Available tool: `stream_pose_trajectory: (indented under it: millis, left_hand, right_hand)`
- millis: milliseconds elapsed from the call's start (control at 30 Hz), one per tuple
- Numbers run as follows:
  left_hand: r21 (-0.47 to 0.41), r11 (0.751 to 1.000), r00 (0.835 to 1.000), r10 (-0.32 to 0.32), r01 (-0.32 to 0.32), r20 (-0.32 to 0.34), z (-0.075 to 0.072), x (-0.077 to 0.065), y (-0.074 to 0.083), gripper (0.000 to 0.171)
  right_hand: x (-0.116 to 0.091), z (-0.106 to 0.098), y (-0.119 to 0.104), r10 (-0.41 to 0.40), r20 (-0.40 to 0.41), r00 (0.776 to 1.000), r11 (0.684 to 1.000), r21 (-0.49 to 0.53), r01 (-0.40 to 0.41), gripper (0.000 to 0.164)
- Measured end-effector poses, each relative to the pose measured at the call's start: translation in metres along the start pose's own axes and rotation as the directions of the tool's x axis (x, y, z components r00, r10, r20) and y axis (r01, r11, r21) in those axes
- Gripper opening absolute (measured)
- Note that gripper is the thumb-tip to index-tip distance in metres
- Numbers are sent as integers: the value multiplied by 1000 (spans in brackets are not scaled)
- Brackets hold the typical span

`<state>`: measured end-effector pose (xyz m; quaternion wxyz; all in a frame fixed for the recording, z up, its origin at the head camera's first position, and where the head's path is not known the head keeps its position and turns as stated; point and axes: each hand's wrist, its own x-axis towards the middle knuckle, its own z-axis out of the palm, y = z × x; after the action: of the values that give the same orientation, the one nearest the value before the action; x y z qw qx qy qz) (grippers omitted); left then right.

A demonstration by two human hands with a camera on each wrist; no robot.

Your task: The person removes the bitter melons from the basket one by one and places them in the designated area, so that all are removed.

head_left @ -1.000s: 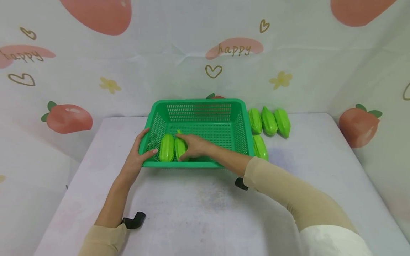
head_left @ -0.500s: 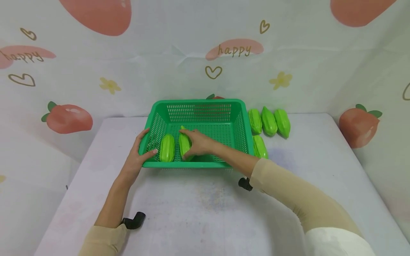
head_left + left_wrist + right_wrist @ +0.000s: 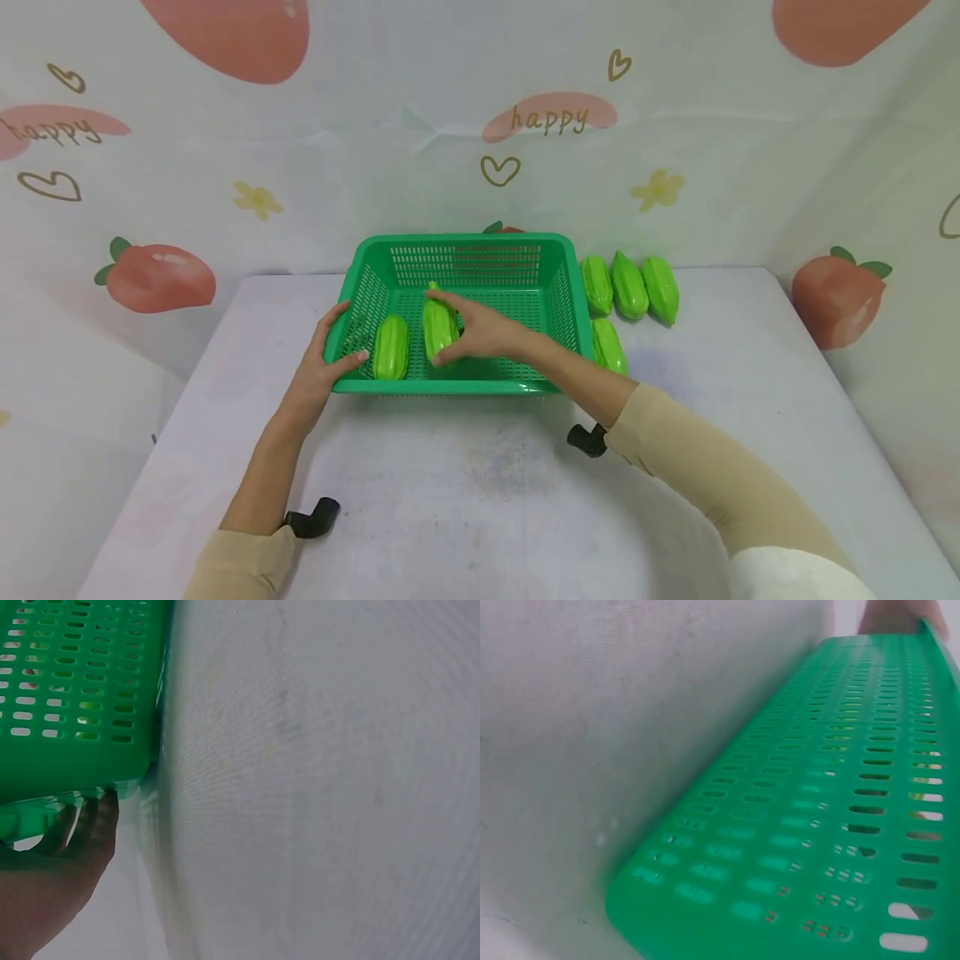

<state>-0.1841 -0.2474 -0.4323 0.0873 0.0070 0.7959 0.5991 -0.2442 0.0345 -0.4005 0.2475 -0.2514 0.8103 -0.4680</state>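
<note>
R hand [image 3: 486,328] in green basket [image 3: 465,387], thumb & fingers round ribbed veg [image 3: 438,329], L hand [image 3: 315,368] w/ grip on L rim [image 3: 350,277].

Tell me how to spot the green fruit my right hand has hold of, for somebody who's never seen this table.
On the white table, find the green basket. Inside, look right of the loose ribbed fruit for the held fruit, likewise bright green and ribbed. Unlike that neighbour, it is gripped by your right hand.
</note>
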Motion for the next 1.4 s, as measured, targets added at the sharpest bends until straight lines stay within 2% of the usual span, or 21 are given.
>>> stream_pose_trajectory:
  millis: [400, 767, 1200, 1400]
  left_hand:
    - [6, 1000, 1000, -1, 1, 2, -1, 0, -1, 83]
    - [-11, 1000, 1000, -1, 1, 1, -2, 1, -3, 83]
    - [-35, 999, 1000, 14, -14, 4, 0, 1, 1, 81]
    - [-41, 999, 1000, 16, -16, 5, 1, 1, 1, 81]
  right_hand:
    - [-19, -13, 1, -14, -2, 1000, 998, 53, 14, 96]
    - [-32, -23, 9, 6, -5, 1000, 982, 187, -5, 92]
    - [-51, -42, 8, 36, -68, 997, 967, 254, -17, 88]
    - [-64, -51, 7, 41, -85, 996, 970, 243, -19, 84]
